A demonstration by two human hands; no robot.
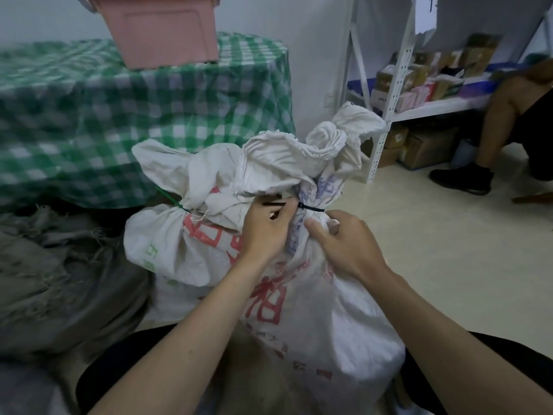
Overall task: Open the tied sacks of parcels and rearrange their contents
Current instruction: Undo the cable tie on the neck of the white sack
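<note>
— Both forearms reach out from the bottom edge, and between them stands the near white woven sack with red printed characters, upright on the pale floor against the person's lap.

— Is it open?

— No. Its neck is cinched by a thin black plastic tie, with the loose cloth flaring above it. The left hand has its fingers curled, pinching the tie's free tail, which sticks out leftward. The right hand is wrapped round the gathered neck just below the tie, thumb pressing the cloth.

— So which way does the tie run?

— Its long axis lies roughly level, left to right across the neck. The band sits just above the right thumb and just right of the left fingertips, so the left hand is nearer the tail; the right steadies. I'd guess loosening comes next.

— Any other sacks?

— 1 more, a second white woven sack with red and green print, touching the first on its left, tied with a green tie. Behind it hangs a green checked cloth with a pink plastic bin on top. A white metal shelf rack of boxes stands at the far right, another person's leg beside it.
</note>
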